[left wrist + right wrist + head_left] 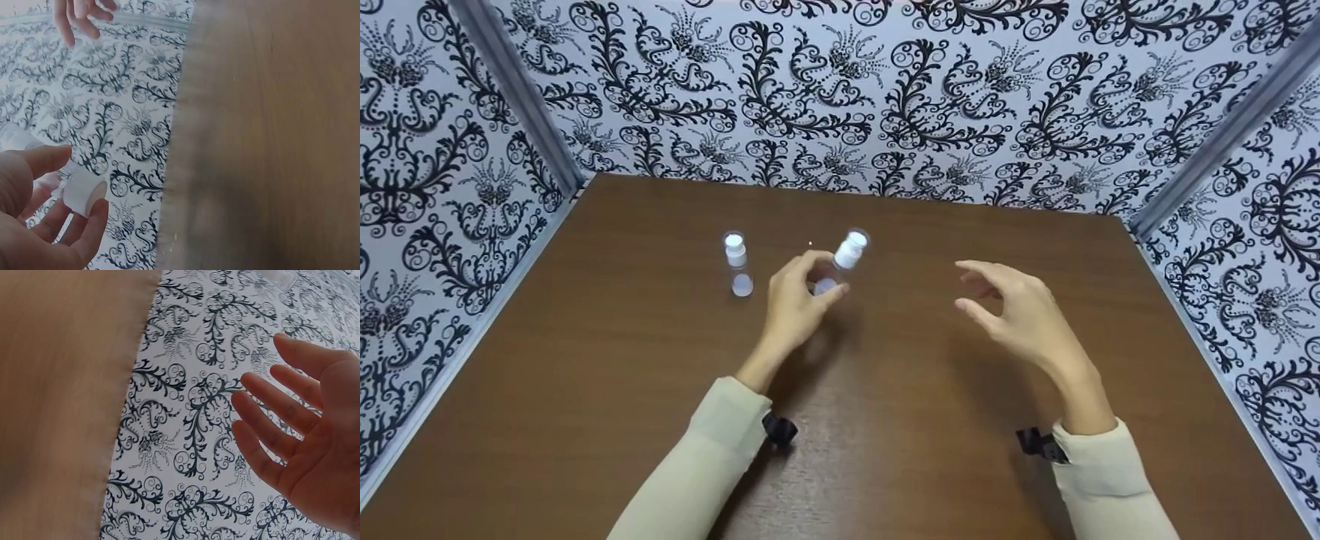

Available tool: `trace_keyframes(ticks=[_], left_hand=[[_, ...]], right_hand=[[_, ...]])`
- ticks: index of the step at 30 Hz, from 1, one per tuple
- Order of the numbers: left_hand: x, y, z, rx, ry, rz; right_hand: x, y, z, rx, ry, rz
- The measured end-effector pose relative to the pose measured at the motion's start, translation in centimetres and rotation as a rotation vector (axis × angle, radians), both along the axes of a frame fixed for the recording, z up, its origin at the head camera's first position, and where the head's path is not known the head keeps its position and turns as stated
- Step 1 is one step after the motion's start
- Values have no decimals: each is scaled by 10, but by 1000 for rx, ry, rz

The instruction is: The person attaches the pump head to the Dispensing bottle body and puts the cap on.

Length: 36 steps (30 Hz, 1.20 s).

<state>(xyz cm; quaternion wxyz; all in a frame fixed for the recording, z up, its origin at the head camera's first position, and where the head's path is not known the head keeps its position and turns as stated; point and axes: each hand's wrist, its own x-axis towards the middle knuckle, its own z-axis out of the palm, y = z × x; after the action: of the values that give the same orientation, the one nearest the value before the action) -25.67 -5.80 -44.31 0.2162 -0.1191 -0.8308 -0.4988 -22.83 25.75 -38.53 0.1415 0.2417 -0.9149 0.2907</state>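
My left hand (799,300) grips a small clear bottle with a white pump top (851,250) by its lower body, tilted and apparently raised off the table. In the left wrist view, its white base (83,191) shows between the thumb and fingers of the left hand (50,214). A second bottle of the same kind (736,256) stands upright on the table, left of that hand. Over the table's right side, my right hand (1024,311) holds nothing; its fingers are relaxed and slightly bent, as the right wrist view of the hand (315,427) confirms.
The brown wooden table (885,420) is bounded by white panels with black scroll patterns (840,97) at the back and both sides. Grey posts (521,97) mark the corners. Black straps with small cameras (780,430) sit at both wrists.
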Motion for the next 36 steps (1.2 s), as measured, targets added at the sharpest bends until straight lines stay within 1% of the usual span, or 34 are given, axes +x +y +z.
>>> trace_keyframes(ticks=[4, 7, 11, 14, 18, 24, 29, 36], left_hand=[[-11, -5, -5, 35, -23, 31], [-18, -9, -10, 62, -58, 50], [-25, -13, -16, 67, -132, 76], [-28, -15, -19, 66, -195, 83], [-31, -18, -21, 81, -257, 87], [-38, -24, -27, 98, -306, 105], [-41, -27, -29, 93, -346, 123], [-42, -26, -31, 99, -337, 97]], right_hand=[[0, 5, -2, 19, 22, -31], [0, 8, -4, 25, 33, -48], [1, 10, -7, 45, 47, -61], [1, 10, -10, 66, 55, -66], [2, 11, -13, 74, 69, -69], [3, 10, -15, 72, 60, -60], [2, 10, -14, 73, 50, -57], [4, 10, -15, 76, 52, -59]])
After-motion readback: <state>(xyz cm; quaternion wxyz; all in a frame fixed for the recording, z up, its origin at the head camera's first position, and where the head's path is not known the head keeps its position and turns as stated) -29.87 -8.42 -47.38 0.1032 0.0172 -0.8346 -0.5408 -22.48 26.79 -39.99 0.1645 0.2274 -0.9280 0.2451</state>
